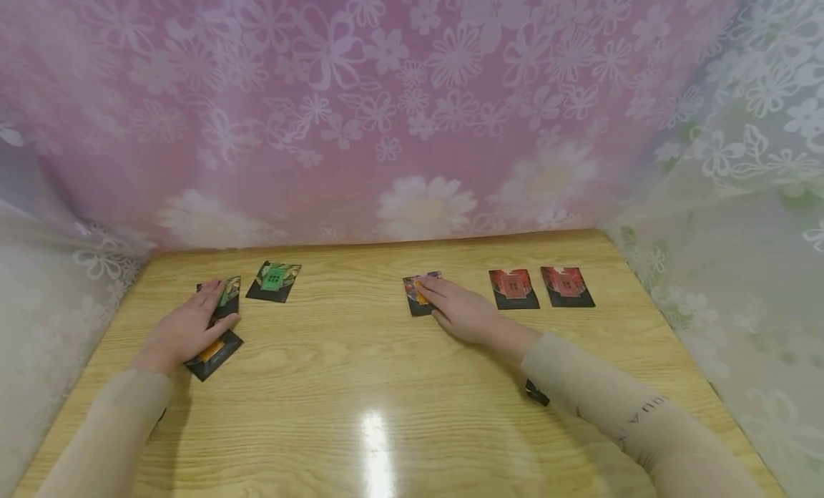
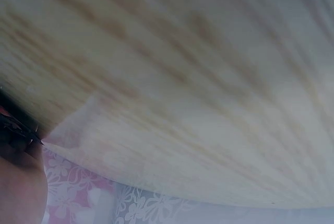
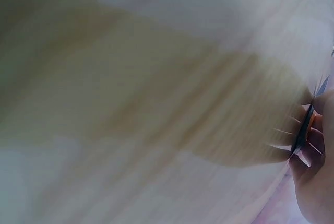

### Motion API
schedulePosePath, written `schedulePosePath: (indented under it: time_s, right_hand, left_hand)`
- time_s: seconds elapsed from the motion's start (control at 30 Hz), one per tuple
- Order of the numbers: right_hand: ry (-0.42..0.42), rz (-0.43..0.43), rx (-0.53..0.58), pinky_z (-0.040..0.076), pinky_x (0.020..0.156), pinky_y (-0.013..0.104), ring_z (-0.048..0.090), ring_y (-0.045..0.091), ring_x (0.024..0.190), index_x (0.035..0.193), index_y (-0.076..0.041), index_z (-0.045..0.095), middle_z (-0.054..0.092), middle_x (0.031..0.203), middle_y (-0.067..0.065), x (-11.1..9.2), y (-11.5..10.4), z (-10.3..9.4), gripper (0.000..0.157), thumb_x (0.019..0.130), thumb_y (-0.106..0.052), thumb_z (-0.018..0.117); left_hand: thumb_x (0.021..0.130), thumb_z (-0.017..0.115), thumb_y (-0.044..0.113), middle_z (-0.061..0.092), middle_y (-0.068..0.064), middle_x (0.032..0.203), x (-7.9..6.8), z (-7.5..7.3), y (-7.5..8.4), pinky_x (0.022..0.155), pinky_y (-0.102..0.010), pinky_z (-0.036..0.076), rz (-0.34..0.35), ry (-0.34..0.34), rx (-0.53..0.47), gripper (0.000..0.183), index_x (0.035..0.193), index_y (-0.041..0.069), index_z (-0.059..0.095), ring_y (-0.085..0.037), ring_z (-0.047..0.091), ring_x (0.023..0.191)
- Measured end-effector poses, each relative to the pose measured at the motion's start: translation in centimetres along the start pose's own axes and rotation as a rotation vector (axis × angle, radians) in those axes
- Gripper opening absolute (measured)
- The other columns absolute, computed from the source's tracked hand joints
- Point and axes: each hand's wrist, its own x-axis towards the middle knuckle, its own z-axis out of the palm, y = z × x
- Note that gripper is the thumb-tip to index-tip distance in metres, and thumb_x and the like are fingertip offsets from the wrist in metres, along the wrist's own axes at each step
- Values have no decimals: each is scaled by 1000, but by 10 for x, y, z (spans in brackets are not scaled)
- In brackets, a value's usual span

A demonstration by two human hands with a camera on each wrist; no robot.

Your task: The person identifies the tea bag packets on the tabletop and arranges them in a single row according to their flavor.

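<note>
In the head view my left hand (image 1: 183, 330) lies over a black packet with a green label (image 1: 225, 298), its fingers extended across it. Just below, a black packet with an orange label (image 1: 214, 355) lies tilted, partly hidden by that hand's thumb side. My right hand (image 1: 465, 312) rests with outstretched fingers on a dark packet with an orange and purple design (image 1: 420, 298), covering its right part. In the right wrist view the fingers (image 3: 313, 151) are beside the dark edge of this packet (image 3: 303, 132). The left wrist view shows a dark packet edge (image 2: 21, 125) near the hand.
Another green-labelled packet (image 1: 273, 281) lies right of my left hand. Two red-labelled packets (image 1: 513, 289) (image 1: 568, 287) lie side by side at the right. A dark item (image 1: 536, 393) shows under my right forearm. Floral curtains (image 1: 386, 111) border the wooden table (image 1: 335, 383).
</note>
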Motion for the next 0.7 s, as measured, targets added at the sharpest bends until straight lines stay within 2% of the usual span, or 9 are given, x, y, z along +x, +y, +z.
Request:
schedulePosePath:
  time_s: [0.37, 0.7]
  right_hand:
    - [63, 22, 18, 43, 125, 53, 41, 34, 157, 164, -5, 41, 39, 172, 13, -22, 15, 3, 57, 111, -21, 57]
    - [77, 46, 32, 46, 122, 54, 42, 36, 156, 163, -4, 42, 39, 171, 14, -33, 20, 3, 57, 111, -21, 59]
  left_hand:
    - [110, 41, 63, 14, -38, 171, 1, -2, -1, 123, -75, 27, -1, -13, 0, 96, 168, -8, 10, -61, 22, 155]
    - [110, 43, 63, 15, -38, 171, 1, 1, -2, 124, -74, 26, -5, -12, -1, 96, 168, -8, 12, -59, 21, 156]
